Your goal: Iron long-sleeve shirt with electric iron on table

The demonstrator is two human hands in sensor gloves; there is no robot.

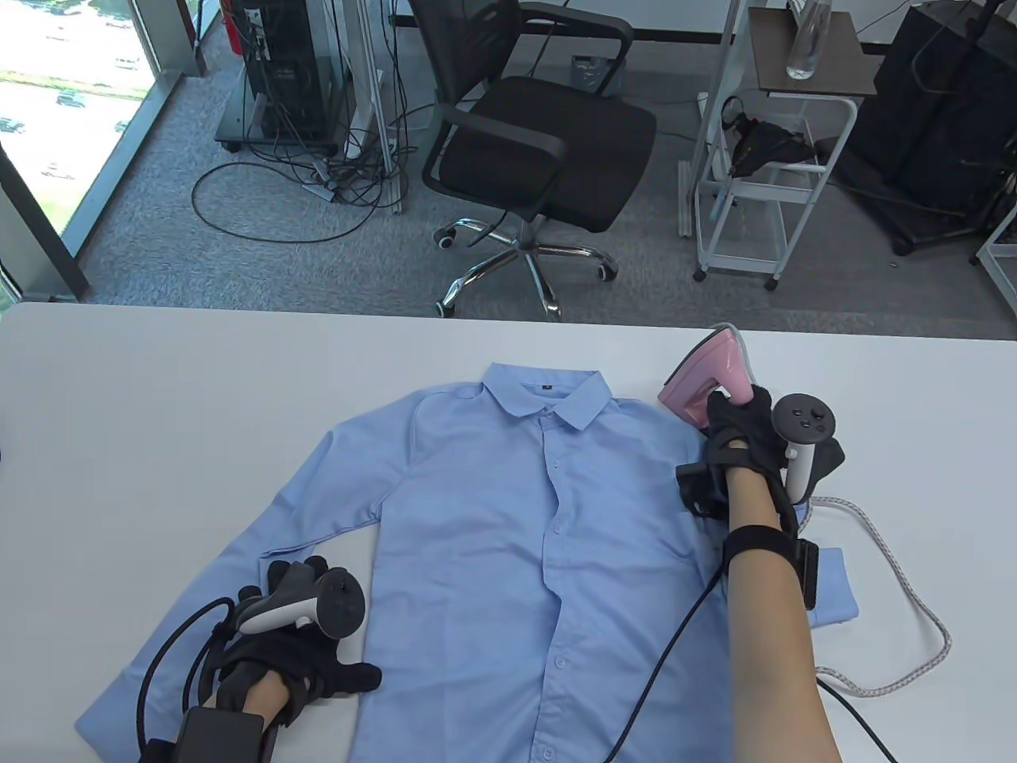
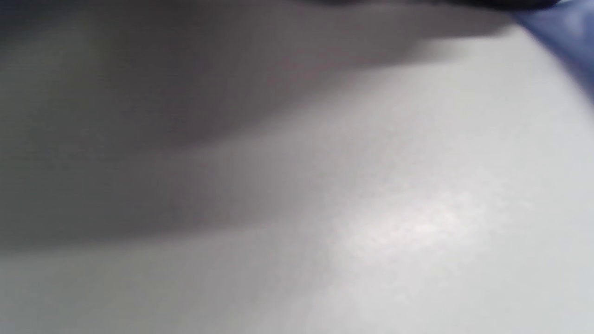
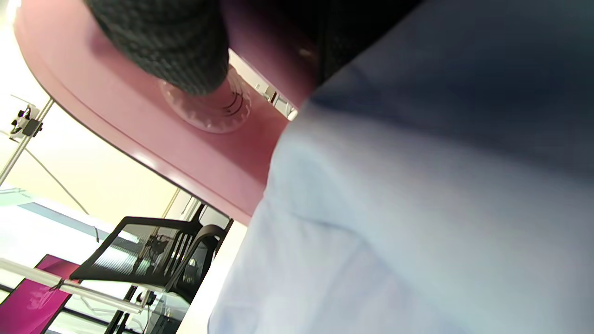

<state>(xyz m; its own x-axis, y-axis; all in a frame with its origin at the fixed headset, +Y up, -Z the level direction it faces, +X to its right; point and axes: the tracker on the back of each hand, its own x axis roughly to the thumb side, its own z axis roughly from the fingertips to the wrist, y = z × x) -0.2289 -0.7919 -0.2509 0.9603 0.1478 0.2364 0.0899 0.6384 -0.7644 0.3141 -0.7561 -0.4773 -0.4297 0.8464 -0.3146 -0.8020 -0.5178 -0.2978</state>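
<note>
The shirt (image 1: 508, 556) lies face up and buttoned on the table (image 1: 143, 381), collar toward 12 o'clock, both sleeves spread out and down toward 8 and 4 o'clock. The iron (image 1: 709, 375) sits at about 2 o'clock from the shirt's middle, on or just over the shoulder seam at that side, nose pointing away from the person; whether its soleplate rests flat on the cloth cannot be told from the table view. The right hand (image 1: 739, 433) grips the iron's handle from behind, fingers wrapped around it, and the right wrist view shows a gloved finger pressed against the pink body beside a ribbed dial (image 3: 209, 104). The left hand (image 1: 306, 636) rests on the shirt at about 8 o'clock, at the angle between sleeve and body, palm down and holding nothing; how its fingers lie is partly hidden by the tracker. The left wrist view shows only blurred tabletop and a sliver of blue. The cloth looks thin, soft and light, so it will likely slide and bunch ahead of the soleplate unless pinned flat; pressing it down near the stroke, clear of the hot plate, seems the right hold. The iron looks rigid and fairly heavy for its size, best carried by the handle alone. Its cord (image 1: 898, 572) loops at 4 o'clock and could drag across the sleeve.
</note>
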